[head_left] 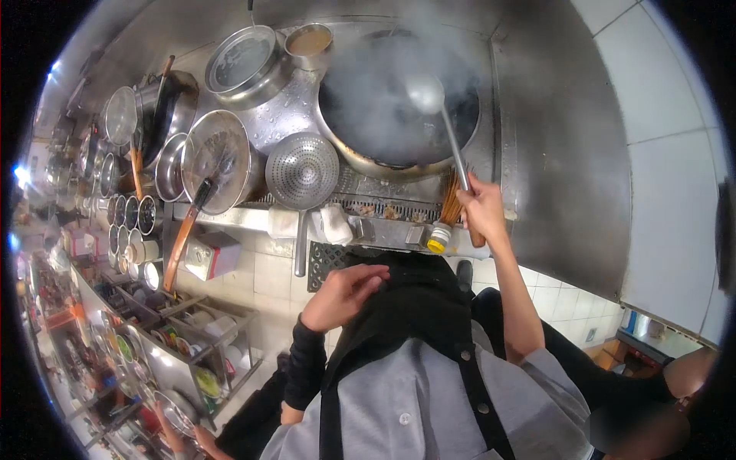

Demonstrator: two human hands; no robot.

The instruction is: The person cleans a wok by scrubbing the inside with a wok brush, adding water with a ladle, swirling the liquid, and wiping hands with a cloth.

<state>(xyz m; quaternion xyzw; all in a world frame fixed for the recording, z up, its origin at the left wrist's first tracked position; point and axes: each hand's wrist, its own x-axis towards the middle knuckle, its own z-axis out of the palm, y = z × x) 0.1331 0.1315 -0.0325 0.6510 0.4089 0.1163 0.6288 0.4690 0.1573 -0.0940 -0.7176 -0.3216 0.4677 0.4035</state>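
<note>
My right hand (481, 208) grips the handle of a metal ladle (425, 93), its round bowl raised over a large dark wok (360, 162). Thick steam hides most of what is inside the wok. Close beside that hand are a bamboo wok brush (451, 198) and a small container with a yellow lid (438, 240). My left hand (343, 295) hovers in front of my black apron (406, 307), fingers loosely bent and nothing visible in them. Left of the wok lies a perforated metal skimmer (303, 170), its handle pointing toward me over the counter edge.
A wood-handled strainer (217, 162) rests over a pot at the left. Farther back stand a steel pot (244, 65) and a small pot of brownish liquid (309, 40). Folded white cloths (335, 222) lie on the front ledge. Another person's hands (172, 429) show at lower left, beside shelving (230, 330).
</note>
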